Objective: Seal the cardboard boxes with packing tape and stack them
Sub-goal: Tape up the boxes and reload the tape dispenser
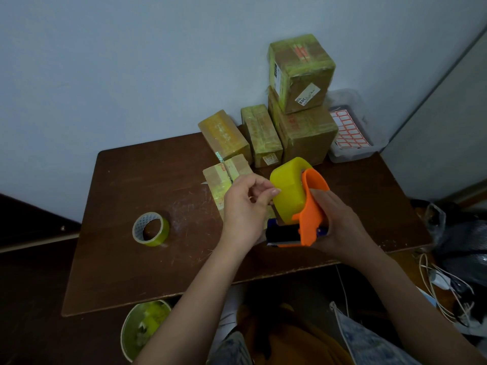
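Observation:
My right hand (340, 222) grips an orange tape dispenser (312, 206) loaded with a thick yellow tape roll (287, 191), held above the brown table (147, 259). My left hand (245, 204) pinches at the roll's left edge with thumb and fingers; whether it holds the tape end is unclear. A small taped cardboard box (224, 180) lies on the table just behind my left hand. Against the wall stand two taped boxes (224, 137) (263, 135), and beside them a larger box (308, 135) with another box (300, 72) stacked on it.
A part-used tape roll (150, 229) lies on the table's left half. A clear tray of orange-edged labels (350, 133) sits at the back right. A round bin with tape scraps (143, 330) stands below the front edge. Cables and bags (453, 272) crowd the floor at right.

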### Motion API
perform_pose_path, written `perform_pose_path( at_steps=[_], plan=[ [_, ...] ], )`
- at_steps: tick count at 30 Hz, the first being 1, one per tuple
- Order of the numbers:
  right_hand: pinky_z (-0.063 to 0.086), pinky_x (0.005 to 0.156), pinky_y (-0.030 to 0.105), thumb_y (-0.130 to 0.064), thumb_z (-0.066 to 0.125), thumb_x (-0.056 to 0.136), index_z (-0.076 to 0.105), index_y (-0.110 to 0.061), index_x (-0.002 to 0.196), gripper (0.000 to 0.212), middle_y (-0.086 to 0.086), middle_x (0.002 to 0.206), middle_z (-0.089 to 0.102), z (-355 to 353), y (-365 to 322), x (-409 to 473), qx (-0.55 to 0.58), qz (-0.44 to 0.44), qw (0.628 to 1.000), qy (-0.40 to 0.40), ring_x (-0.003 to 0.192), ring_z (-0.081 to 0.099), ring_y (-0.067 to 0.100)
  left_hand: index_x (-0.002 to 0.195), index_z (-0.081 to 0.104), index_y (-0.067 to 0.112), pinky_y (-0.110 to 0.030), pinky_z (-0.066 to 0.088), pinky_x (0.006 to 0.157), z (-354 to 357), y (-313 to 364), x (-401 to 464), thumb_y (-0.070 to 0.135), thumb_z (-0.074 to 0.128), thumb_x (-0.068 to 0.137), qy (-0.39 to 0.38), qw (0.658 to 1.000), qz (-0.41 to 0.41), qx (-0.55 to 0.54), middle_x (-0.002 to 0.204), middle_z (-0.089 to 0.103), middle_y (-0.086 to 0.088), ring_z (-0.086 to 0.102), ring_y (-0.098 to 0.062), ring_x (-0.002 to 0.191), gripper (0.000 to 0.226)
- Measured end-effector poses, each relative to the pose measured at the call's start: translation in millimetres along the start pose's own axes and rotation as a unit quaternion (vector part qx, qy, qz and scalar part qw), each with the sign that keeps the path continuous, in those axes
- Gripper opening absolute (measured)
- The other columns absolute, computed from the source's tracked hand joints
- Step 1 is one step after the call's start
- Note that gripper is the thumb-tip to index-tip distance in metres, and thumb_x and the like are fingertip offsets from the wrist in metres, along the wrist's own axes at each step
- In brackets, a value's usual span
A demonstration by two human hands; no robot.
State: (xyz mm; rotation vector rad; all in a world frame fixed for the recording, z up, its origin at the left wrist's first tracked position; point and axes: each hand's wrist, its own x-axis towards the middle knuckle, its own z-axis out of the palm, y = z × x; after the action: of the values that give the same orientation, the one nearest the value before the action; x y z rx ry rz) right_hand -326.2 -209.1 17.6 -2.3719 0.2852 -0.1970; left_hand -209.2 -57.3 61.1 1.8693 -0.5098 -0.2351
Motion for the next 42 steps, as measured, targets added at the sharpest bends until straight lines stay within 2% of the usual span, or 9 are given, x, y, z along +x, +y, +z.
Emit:
perform_pose_path(
  at_steps=[6,10,15,21,25,31,34,37,42],
  plan=[
    [0.053,0.086,0.058,-0.055,0.077,0.059,0.032,-0.034,0.139,0.093,0.007,0.136,0.046,0,3,-4,0.031,0.000,0.999,-0.010,0.119,0.052,0.031,0.071,0.062,0.021,-0.025,0.052,0.068,10,-8,-3,0.008,0.070,0.086,0.022,0.999,-0.039,-0.027,0.074,0.061,-0.008,0.060,-0.019,0.069,0.021],
    [0.054,0.085,0.055,-0.061,0.067,0.060,0.032,-0.028,0.138,0.092,0.011,0.134,0.048,2,4,-5,0.016,0.000,1.000,-0.004,0.117,0.053,0.031,0.073,0.050,0.025,-0.012,0.038,0.064,18,-14,-8,0.012,0.057,0.096,-0.004,0.999,-0.032,0.027,0.077,0.052,0.005,0.049,-0.005,0.072,0.027],
    [0.053,0.085,0.057,-0.032,0.090,0.062,0.039,-0.013,0.144,0.098,0.009,0.136,0.047,6,8,0,0.009,0.013,1.000,-0.005,0.117,0.052,0.031,0.074,0.043,0.026,-0.010,0.034,0.063,12,-16,-2,0.011,0.049,0.099,-0.050,0.997,-0.008,0.063,0.076,0.045,0.008,0.043,-0.001,0.069,0.029],
    [0.049,0.093,0.053,-0.038,0.091,0.061,0.036,-0.011,0.146,0.105,0.011,0.138,0.047,3,6,5,0.012,0.049,0.999,0.016,0.120,0.051,0.032,0.104,0.065,0.014,-0.024,0.051,0.064,-10,-16,6,0.019,0.034,0.105,-0.010,0.987,-0.095,-0.127,0.093,0.067,-0.006,0.061,-0.011,0.074,0.031],
    [0.050,0.091,0.050,-0.054,0.086,0.056,0.035,-0.018,0.146,0.109,0.006,0.137,0.049,7,16,9,0.023,0.118,0.992,0.040,0.119,0.052,0.027,0.130,0.058,0.020,-0.032,0.043,0.100,-28,-54,25,0.021,0.042,0.103,0.012,0.989,-0.112,0.092,0.133,0.058,0.000,0.053,-0.017,0.123,0.032],
    [0.051,0.077,0.048,-0.060,0.083,0.060,0.036,-0.019,0.139,0.101,0.007,0.120,0.051,24,45,17,-0.058,0.204,0.977,0.032,0.107,0.054,0.032,0.155,-0.002,0.026,-0.052,-0.009,0.117,-27,-108,22,0.063,0.056,0.083,-0.229,0.898,-0.086,0.365,0.161,-0.014,0.011,-0.017,-0.014,0.147,0.100],
    [0.048,0.083,0.054,-0.056,0.083,0.065,0.036,-0.016,0.136,0.094,0.012,0.115,0.053,35,60,17,-0.123,0.238,0.963,0.012,0.108,0.052,0.037,0.155,0.005,0.021,-0.050,-0.001,0.120,-20,-112,18,0.070,0.058,0.077,-0.202,0.883,-0.069,0.419,0.163,0.000,0.006,-0.005,-0.021,0.149,0.107],
    [0.039,0.098,0.058,-0.054,0.081,0.068,0.034,-0.018,0.137,0.091,0.007,0.123,0.055,47,73,19,-0.184,0.251,0.950,-0.016,0.121,0.045,0.035,0.140,0.034,0.018,-0.045,0.028,0.109,-14,-107,9,0.078,0.055,0.071,-0.139,0.874,-0.044,0.464,0.143,0.033,-0.002,0.029,-0.025,0.131,0.094],
    [0.018,0.113,0.062,-0.044,0.079,0.075,0.025,-0.024,0.148,0.093,0.000,0.139,0.049,59,92,25,-0.256,0.240,0.932,-0.088,0.134,0.035,0.027,0.135,0.040,0.019,-0.040,0.031,0.101,-20,-118,5,0.070,0.064,0.070,-0.027,0.921,-0.075,0.381,0.130,0.035,-0.007,0.035,-0.027,0.122,0.086]
  ],
)
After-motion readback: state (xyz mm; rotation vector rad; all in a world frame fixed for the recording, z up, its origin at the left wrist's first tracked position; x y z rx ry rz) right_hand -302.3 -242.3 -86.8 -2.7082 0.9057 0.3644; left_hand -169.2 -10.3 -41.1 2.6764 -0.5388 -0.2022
